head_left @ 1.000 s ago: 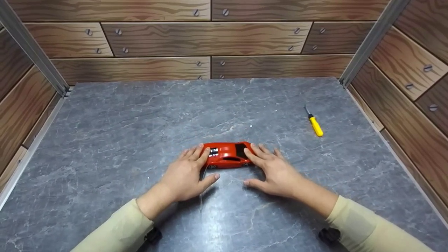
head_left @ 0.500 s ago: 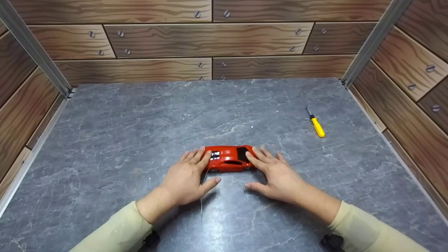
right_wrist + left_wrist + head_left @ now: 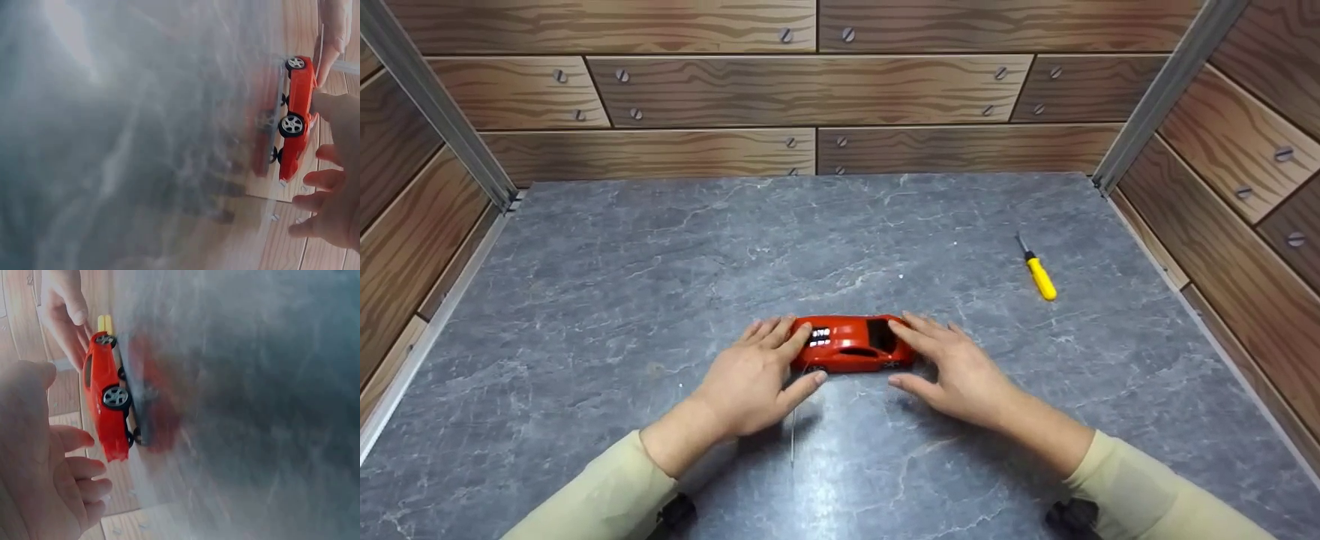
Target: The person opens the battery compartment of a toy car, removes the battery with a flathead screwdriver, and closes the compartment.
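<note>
A red toy sports car stands crosswise on its wheels on the grey marbled table. My left hand lies at its left end, fingers extended, the index fingertip over the striped black and silver panel. At the other end is my right hand, with fingertips by the dark windshield. Both thumbs point inward, close to the car's near side. In the left wrist view, relaxed fingers lie beside the red car. The right wrist view shows the car's silver-spoked wheel and spread fingers.
A screwdriver with a yellow handle lies at the right, its shaft pointing away. From near my left hand a thin pale wire runs toward the front. Wood-patterned panels and metal posts enclose the table's back and sides.
Both thumbs have drawn nearer to the car's near side, and my right fingers lie closer together. The whole head view has shifted slightly; the screwdriver stays in place.
</note>
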`<action>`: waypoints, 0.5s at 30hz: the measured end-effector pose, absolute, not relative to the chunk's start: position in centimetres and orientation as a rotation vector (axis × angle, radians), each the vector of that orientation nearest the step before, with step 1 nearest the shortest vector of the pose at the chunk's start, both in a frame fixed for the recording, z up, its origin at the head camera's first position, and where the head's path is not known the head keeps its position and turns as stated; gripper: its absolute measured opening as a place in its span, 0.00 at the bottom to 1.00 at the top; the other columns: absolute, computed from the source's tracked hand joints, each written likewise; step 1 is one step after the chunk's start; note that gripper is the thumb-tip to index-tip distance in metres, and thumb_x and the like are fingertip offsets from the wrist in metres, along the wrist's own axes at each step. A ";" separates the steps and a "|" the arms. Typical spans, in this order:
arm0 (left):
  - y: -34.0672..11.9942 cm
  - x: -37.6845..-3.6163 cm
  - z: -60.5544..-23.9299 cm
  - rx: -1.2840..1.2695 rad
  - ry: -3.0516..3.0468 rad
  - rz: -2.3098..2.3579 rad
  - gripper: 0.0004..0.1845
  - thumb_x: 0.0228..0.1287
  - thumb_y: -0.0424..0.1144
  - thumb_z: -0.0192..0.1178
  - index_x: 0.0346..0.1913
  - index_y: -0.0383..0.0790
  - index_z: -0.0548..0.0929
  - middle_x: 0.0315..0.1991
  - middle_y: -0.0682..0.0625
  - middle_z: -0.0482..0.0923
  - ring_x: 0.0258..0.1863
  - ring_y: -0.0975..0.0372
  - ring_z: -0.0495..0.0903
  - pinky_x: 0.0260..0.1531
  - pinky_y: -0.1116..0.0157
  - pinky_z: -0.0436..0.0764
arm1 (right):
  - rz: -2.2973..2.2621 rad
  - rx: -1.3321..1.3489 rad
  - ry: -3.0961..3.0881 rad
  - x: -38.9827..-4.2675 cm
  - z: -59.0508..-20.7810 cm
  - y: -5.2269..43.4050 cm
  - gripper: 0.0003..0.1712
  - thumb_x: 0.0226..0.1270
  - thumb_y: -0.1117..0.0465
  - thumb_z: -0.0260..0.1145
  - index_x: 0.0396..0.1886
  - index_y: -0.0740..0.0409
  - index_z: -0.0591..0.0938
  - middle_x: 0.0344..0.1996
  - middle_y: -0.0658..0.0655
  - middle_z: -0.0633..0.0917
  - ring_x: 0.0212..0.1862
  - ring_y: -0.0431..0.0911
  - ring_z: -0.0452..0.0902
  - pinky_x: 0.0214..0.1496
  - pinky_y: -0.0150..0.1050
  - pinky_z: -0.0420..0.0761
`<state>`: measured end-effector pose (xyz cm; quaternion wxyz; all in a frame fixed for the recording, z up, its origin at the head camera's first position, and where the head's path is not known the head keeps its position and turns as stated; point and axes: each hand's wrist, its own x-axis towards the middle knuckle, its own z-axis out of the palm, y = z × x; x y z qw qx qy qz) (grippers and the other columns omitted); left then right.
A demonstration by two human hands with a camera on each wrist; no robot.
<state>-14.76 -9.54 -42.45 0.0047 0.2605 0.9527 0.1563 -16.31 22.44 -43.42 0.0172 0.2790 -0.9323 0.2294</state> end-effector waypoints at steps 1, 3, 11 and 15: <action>-9.7 -14.8 -42.4 0.820 2.981 0.520 0.42 0.81 0.66 0.46 0.81 0.37 0.66 0.79 0.35 0.63 0.78 0.42 0.64 0.80 0.45 0.57 | 0.766 0.869 -2.859 -16.5 -43.4 22.6 0.43 0.70 0.39 0.74 0.79 0.49 0.73 0.77 0.62 0.72 0.76 0.63 0.68 0.76 0.66 0.65; -10.2 -15.0 -42.4 0.831 2.970 0.589 0.39 0.82 0.63 0.48 0.81 0.37 0.66 0.79 0.34 0.64 0.78 0.41 0.64 0.80 0.44 0.56 | 0.872 0.872 -2.783 -16.9 -43.4 22.9 0.41 0.68 0.43 0.77 0.77 0.50 0.77 0.74 0.63 0.76 0.73 0.61 0.72 0.75 0.61 0.70; -11.9 -16.1 -42.7 0.750 2.795 0.975 0.36 0.79 0.50 0.57 0.82 0.37 0.63 0.80 0.36 0.61 0.79 0.39 0.60 0.80 0.43 0.55 | 1.219 0.778 -2.722 -18.5 -43.9 24.1 0.36 0.66 0.51 0.81 0.71 0.54 0.82 0.68 0.53 0.83 0.69 0.52 0.78 0.70 0.54 0.78; -12.4 -16.7 -43.2 0.666 2.672 1.156 0.38 0.76 0.50 0.61 0.83 0.42 0.63 0.80 0.41 0.63 0.78 0.43 0.64 0.78 0.44 0.60 | 1.336 0.723 -2.757 -19.2 -44.3 24.5 0.37 0.65 0.52 0.81 0.72 0.53 0.82 0.68 0.52 0.83 0.69 0.50 0.78 0.71 0.52 0.77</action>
